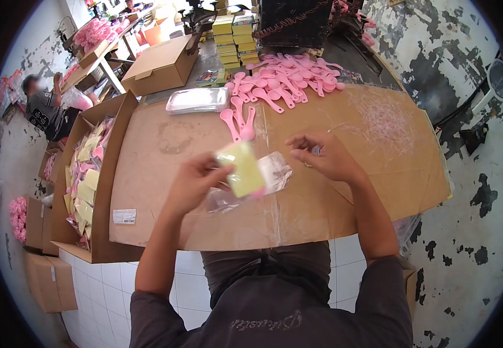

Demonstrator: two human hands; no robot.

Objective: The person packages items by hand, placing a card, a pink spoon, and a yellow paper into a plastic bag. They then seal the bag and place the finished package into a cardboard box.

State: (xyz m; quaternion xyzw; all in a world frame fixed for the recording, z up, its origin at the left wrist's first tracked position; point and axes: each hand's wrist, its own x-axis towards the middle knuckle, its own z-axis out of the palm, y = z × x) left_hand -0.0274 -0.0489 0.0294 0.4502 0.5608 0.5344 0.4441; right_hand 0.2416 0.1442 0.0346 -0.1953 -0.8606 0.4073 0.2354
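My left hand pinches a pale yellow card packet by its left edge; it is blurred, with a bit of pink at its lower corner. Beneath it, clear plastic bags lie on the cardboard. To the right, my right hand hovers above the cardboard with its fingers loosely bent and apart, and nothing shows in them. Several pink scoops lie just beyond my hands. Behind these spreads a large heap of pink scoops.
A stack of clear bags lies left of the scoop heap. Stacked yellow cards stand at the back. An open carton of packed items borders the left side, near a closed box. Plastic strands lie right. A person is far left.
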